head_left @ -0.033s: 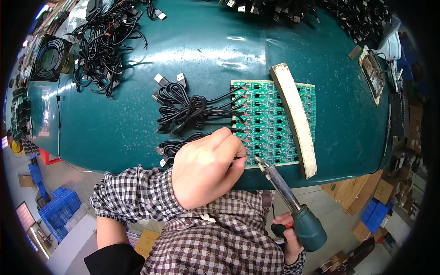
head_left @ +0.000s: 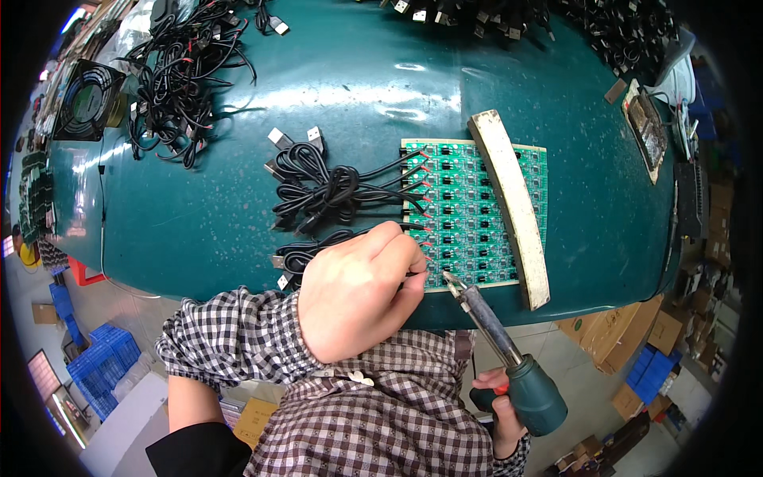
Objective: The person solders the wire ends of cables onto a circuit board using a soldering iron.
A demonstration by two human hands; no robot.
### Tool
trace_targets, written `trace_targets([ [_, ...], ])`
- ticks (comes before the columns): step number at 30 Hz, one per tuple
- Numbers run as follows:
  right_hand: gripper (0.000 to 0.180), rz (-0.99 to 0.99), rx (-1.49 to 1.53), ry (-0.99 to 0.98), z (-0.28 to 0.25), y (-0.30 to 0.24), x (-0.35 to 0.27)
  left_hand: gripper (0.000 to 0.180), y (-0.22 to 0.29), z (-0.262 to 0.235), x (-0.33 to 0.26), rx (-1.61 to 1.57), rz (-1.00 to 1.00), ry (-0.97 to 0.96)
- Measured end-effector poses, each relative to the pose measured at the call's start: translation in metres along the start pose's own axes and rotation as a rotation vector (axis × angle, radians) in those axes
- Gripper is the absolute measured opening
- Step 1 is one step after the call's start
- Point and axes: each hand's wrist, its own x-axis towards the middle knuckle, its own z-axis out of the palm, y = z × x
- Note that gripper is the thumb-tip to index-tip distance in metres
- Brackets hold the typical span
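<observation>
L hand point(head_left: 358, 290) pinched closed, can't tell on what; PCB panel point(head_left: 465, 219) lies fwd & R of it. R hand point(head_left: 505, 415) grips soldering iron point(head_left: 526, 385).

Spreads across the upper and middle frame as a glossy dark-green tabletop point(head_left: 342, 87). Carries a rectangular green circuit-board panel point(head_left: 463, 188) right of centre, coiled black cables with silver plugs point(head_left: 330, 191) near centre, a tangled black cable heap point(head_left: 179, 99) upper left, and a square-framed black fan point(head_left: 86, 102) far left.
</observation>
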Motion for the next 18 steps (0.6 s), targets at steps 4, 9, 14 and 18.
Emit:
trace_targets([
  [4,0.046,-0.110,0.121,-0.018,0.003,-0.003,0.015,0.015,0.001,-0.006,-0.002,0.033,0.040,0.072],
  [9,0.048,-0.295,0.231,0.154,0.006,-0.002,0.042,0.024,0.004,-0.026,-0.015,0.135,0.409,0.143],
  [14,0.030,-0.250,0.303,0.064,0.016,-0.035,0.048,0.018,-0.058,-0.124,-0.008,0.562,-0.057,0.572],
  [18,0.033,-0.270,0.284,0.061,0.026,-0.045,0.052,0.020,-0.084,-0.140,0.019,0.613,0.008,0.567],
])
